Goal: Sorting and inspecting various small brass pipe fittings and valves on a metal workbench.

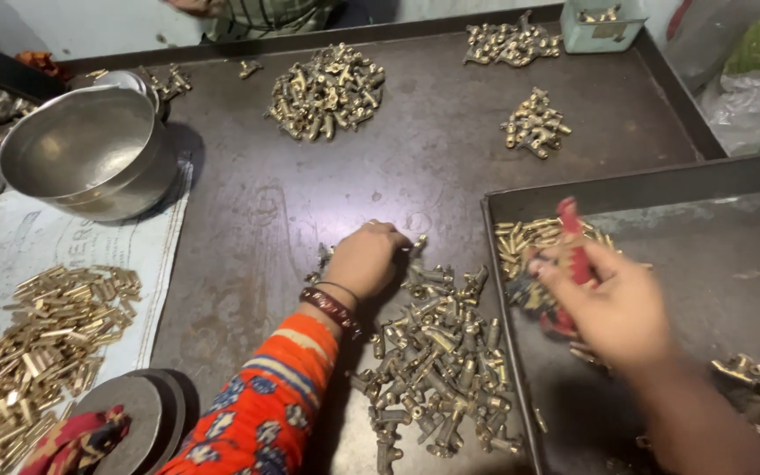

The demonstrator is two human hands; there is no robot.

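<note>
My left hand (365,260), in an orange patterned sleeve with dark bangles at the wrist, rests knuckles-up on the near pile of dull brass fittings (437,361), its fingers curled into the parts. My right hand (607,299) hovers over the shallow metal tray (635,192) at the right, holding a red-handled tool (573,251). Under that hand lies a row of small brass pins (529,237) in the tray's far-left corner. What the left fingers hold is hidden.
A steel bowl (90,149) stands at the far left on printed paper, with a heap of brass rods (41,339) below it. More brass piles (327,92) (536,123) (512,42) lie on the dark table. Round grey discs (138,418) sit near me. Another person's shirt (261,16) shows at the far edge.
</note>
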